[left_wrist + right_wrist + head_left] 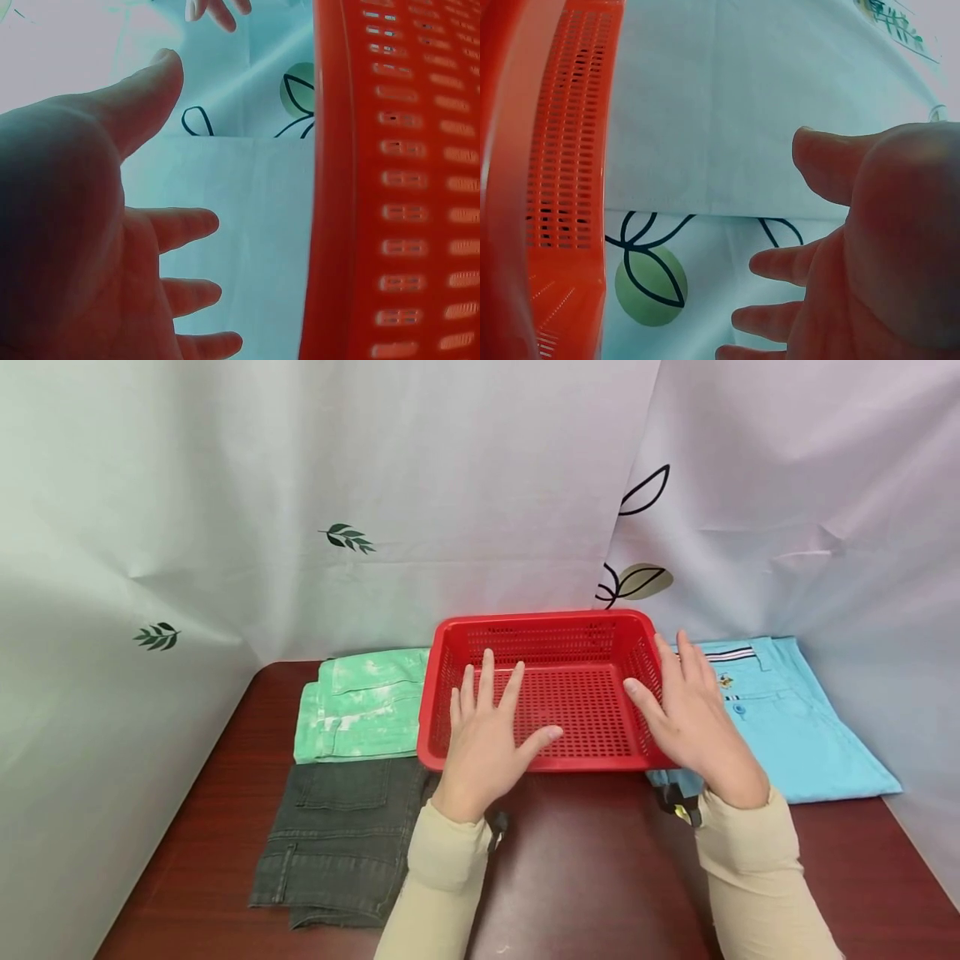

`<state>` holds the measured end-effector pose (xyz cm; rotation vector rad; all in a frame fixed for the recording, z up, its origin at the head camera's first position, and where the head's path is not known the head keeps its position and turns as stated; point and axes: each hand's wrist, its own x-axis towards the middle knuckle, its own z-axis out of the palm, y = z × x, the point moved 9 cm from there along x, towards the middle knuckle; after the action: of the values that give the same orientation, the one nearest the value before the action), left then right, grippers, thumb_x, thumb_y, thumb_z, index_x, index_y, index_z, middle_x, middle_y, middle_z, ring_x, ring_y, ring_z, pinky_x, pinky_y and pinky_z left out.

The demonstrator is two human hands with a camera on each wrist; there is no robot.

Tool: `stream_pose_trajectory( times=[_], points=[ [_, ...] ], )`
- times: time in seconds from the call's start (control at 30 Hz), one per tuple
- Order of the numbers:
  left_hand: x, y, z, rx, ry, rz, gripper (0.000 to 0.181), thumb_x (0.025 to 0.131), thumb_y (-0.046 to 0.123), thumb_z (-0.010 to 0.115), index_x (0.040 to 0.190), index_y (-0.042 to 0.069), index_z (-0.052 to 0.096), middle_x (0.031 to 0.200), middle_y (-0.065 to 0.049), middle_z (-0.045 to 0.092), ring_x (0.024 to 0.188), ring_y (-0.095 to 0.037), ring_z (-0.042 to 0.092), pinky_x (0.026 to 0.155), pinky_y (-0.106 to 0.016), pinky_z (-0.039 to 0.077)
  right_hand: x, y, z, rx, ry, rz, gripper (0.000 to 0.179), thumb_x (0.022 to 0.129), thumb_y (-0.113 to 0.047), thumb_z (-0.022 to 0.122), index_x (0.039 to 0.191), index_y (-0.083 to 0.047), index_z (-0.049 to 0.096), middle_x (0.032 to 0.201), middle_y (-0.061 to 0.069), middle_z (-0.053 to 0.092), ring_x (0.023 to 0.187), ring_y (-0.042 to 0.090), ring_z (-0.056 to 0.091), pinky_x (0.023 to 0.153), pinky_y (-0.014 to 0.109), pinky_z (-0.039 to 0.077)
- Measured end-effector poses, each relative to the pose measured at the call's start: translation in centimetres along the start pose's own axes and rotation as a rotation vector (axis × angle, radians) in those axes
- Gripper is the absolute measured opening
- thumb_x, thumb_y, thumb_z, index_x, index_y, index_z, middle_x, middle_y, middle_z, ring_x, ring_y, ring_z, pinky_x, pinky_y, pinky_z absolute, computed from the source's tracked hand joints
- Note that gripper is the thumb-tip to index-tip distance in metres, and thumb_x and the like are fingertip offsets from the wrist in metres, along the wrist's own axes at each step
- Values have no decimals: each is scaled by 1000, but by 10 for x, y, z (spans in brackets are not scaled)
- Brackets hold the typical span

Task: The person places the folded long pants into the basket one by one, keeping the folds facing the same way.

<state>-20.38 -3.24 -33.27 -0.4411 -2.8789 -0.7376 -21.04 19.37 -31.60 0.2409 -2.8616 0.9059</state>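
Note:
A red plastic basket (577, 763) with perforated walls sits at the back middle of the table, its grid floor showing. My left hand (483, 747) hovers over its front left part, fingers spread and straight, holding nothing. Over the basket's right side is my right hand (690, 718), fingers straight, thumb held apart, also holding nothing. In the left wrist view the basket wall (334, 187) stands beyond the fingertips of the left hand (67, 195), with a gap between. The right wrist view shows the same kind of gap between the right hand (900, 240) and the basket (566, 135).
Folded light green trousers (375, 706) lie left of the basket, with folded dark grey jeans (337, 852) in front of them. Folded light blue trousers (802, 735) lie to the right. A white leaf-print curtain (465, 485) surrounds the dark red wooden table (592, 868).

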Motion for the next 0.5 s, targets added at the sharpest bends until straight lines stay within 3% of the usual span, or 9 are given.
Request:
stream_pose_trajectory(
  times=[0.17, 0.5],
  points=[
    [0, 5, 1, -1, 2, 18, 91, 88, 68, 61, 161, 22, 28, 169, -10, 2, 153, -40, 3, 119, -62, 8, 1, 3, -3, -18, 11, 0, 78, 104, -41, 48, 160, -2, 10, 164, 27, 1, 148, 52, 2, 97, 83, 24],
    [-1, 17, 6, 25, 15, 52, 89, 89, 64, 63, 159, 20, 31, 168, -13, 10, 151, -42, 11, 120, -60, 11, 0, 9, -8, -36, 7, 5, 79, 103, -40, 49, 160, 0, 11, 163, 29, 3, 147, 53, 4, 100, 81, 21]
  ],
)
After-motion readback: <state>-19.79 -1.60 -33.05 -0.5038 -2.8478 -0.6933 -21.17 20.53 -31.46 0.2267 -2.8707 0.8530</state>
